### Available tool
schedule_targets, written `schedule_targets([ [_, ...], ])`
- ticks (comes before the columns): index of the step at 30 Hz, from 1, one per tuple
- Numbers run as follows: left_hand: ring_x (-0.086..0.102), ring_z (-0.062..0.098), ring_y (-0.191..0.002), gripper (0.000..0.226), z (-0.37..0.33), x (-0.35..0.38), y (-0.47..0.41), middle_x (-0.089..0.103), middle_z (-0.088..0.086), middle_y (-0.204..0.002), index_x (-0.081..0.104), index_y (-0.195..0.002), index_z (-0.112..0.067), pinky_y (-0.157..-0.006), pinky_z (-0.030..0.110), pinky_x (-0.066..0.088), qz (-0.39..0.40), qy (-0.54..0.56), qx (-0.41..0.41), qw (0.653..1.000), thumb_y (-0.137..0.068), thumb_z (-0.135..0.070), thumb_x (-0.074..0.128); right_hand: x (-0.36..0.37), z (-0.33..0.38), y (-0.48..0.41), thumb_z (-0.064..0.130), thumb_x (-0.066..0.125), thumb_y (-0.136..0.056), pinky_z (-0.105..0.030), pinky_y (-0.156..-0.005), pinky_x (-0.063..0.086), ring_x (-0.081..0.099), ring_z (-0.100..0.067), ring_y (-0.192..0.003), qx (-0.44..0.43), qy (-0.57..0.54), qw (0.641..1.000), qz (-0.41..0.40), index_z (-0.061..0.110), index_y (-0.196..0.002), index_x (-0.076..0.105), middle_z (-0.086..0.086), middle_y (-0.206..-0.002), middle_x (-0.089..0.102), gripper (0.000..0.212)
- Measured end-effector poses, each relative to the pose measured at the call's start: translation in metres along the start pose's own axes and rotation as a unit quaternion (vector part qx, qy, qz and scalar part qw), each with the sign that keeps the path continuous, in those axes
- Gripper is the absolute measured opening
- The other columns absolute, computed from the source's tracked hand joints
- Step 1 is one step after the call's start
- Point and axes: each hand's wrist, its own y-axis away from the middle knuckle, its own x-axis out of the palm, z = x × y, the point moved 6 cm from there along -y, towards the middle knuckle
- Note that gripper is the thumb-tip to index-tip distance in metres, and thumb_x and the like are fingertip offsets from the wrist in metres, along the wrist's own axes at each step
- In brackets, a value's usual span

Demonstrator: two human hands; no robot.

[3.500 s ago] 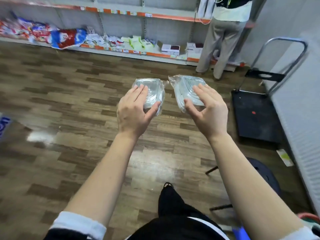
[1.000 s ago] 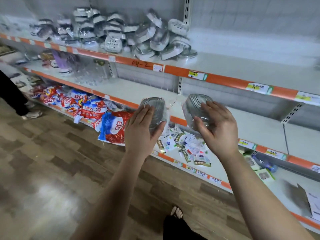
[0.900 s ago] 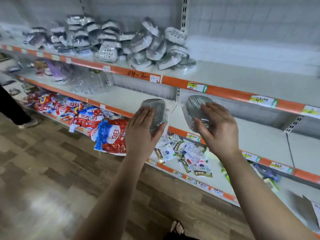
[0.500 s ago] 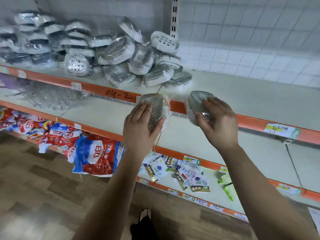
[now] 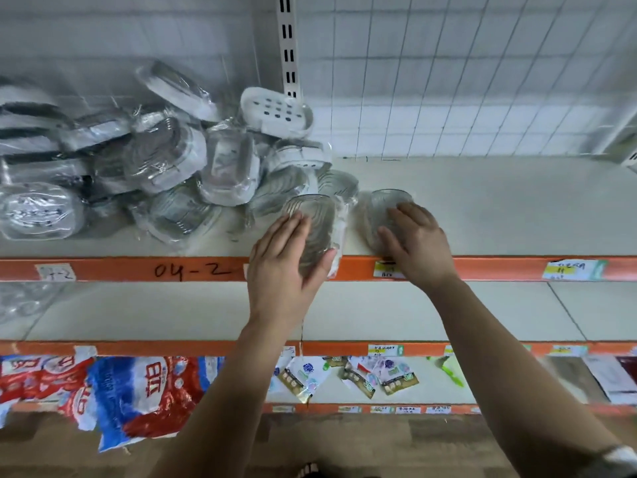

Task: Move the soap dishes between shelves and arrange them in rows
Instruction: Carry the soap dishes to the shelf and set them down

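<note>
Orange "04-2" shelf edge (image 5: 120, 269); left hand (image 5: 279, 267), right hand (image 5: 418, 243), fingers (image 5: 293, 229) curled round soap dishes (image 5: 319, 215)

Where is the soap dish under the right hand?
Head view, near centre: the soap dish is at the upper shelf's front edge, right of the left hand's dish.

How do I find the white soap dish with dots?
Look at the orange-edged top shelf, at the pile of wrapped soap dishes on its left. The white soap dish sits at the pile's upper right, beside the slotted post. Unlike its neighbours, it shows a whole white face dotted with dark holes.
</note>
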Motion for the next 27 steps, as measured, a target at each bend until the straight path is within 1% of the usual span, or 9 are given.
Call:
schedule_targets([
  [2, 0.054, 0.028, -0.129, 0.062, -0.001, 0.006, -0.005, 0.061, 0.012, -0.135, 0.063, -0.130, -0.002, -0.110, 0.042, 0.040, 0.005, 0.020, 0.002, 1.000, -0.095, -0.052, 0.050, 0.003, -0.003, -0.002, 0.053, 0.034, -0.095, -0.053, -0.096, 0.049, 0.047, -0.034, -0.131, 0.007, -0.013, 1.000, 0.018, 0.008, -0.128, 0.062, -0.013, -0.138, 0.056, 0.062],
  [5, 0.054, 0.028, -0.129, 0.062, -0.009, 0.012, -0.013, 0.062, 0.013, -0.135, 0.063, -0.130, -0.002, -0.110, 0.040, 0.040, 0.004, 0.029, 0.010, 1.000, -0.095, -0.052, 0.050, 0.000, -0.008, -0.002, 0.047, 0.037, -0.099, -0.048, -0.109, 0.040, 0.042, -0.032, -0.136, 0.012, -0.044, 0.998, 0.034, 0.007, -0.136, 0.056, -0.014, -0.144, 0.050, 0.058],
  [9, 0.055, 0.028, -0.129, 0.061, -0.029, 0.019, -0.021, 0.062, 0.012, -0.134, 0.064, -0.129, -0.002, -0.110, 0.040, 0.040, -0.002, 0.038, 0.027, 0.999, -0.095, -0.051, 0.050, -0.016, -0.017, 0.007, 0.032, 0.041, -0.101, -0.037, -0.114, 0.031, 0.038, -0.031, -0.140, 0.019, -0.047, 0.999, -0.005, 0.006, -0.137, 0.055, -0.013, -0.145, 0.051, 0.047],
  [12, 0.055, 0.027, -0.128, 0.060, -0.043, 0.031, -0.030, 0.062, 0.012, -0.134, 0.064, -0.129, -0.002, -0.110, 0.040, 0.040, 0.003, 0.054, 0.040, 0.998, -0.096, -0.050, 0.049, -0.026, -0.032, 0.013, 0.026, 0.042, -0.100, -0.041, -0.110, 0.039, 0.047, -0.033, -0.132, 0.038, -0.044, 0.998, -0.017, 0.003, -0.133, 0.059, -0.016, -0.137, 0.057, 0.043],
  [17, 0.054, 0.029, -0.129, 0.065, -0.061, 0.066, -0.049, 0.062, 0.014, -0.134, 0.063, -0.129, -0.002, -0.112, 0.039, 0.036, 0.039, 0.051, 0.048, 0.997, -0.096, -0.054, 0.045, -0.040, -0.062, 0.023, 0.017, 0.049, -0.093, -0.047, -0.092, 0.053, 0.062, -0.038, -0.109, 0.047, -0.007, 0.999, -0.021, -0.002, -0.120, 0.066, -0.020, -0.120, 0.066, 0.037],
  [20, 0.054, 0.032, -0.128, 0.066, -0.065, 0.086, -0.065, 0.062, 0.015, -0.133, 0.064, -0.128, -0.002, -0.110, 0.039, 0.036, 0.052, 0.024, 0.046, 0.997, -0.094, -0.055, 0.044, -0.041, -0.072, 0.031, 0.016, 0.049, -0.091, -0.044, -0.077, 0.055, 0.064, -0.038, -0.092, 0.030, 0.017, 0.999, -0.017, 0.003, -0.101, 0.069, -0.014, -0.103, 0.069, 0.026],
  [21, 0.055, 0.033, -0.127, 0.066, -0.066, 0.093, -0.070, 0.063, 0.015, -0.132, 0.065, -0.127, -0.002, -0.109, 0.039, 0.037, 0.056, 0.014, 0.045, 0.997, -0.094, -0.056, 0.045, -0.039, -0.075, 0.034, 0.019, 0.048, -0.092, -0.043, -0.076, 0.054, 0.064, -0.037, -0.090, 0.023, 0.026, 0.999, -0.015, 0.007, -0.096, 0.069, -0.010, -0.100, 0.070, 0.025],
  [24, 0.053, 0.036, -0.128, 0.068, -0.066, 0.111, -0.081, 0.061, 0.017, -0.133, 0.063, -0.128, -0.001, -0.108, 0.045, 0.040, 0.085, -0.006, 0.038, 0.996, -0.093, -0.057, 0.043, -0.034, -0.080, 0.038, 0.028, 0.042, -0.094, -0.043, -0.085, 0.053, 0.066, -0.032, -0.098, 0.020, 0.045, 0.999, -0.023, 0.012, -0.097, 0.073, -0.006, -0.107, 0.071, 0.036],
  [27, 0.044, 0.036, -0.137, 0.081, -0.068, 0.119, -0.089, 0.054, 0.018, -0.142, 0.056, -0.136, -0.002, -0.114, 0.043, 0.031, 0.130, -0.007, 0.028, 0.991, -0.090, -0.064, 0.033, -0.034, -0.078, 0.040, 0.028, 0.042, -0.093, -0.041, -0.086, 0.051, 0.066, -0.031, -0.099, 0.024, 0.053, 0.997, -0.045, 0.011, -0.099, 0.074, -0.006, -0.108, 0.072, 0.036],
])
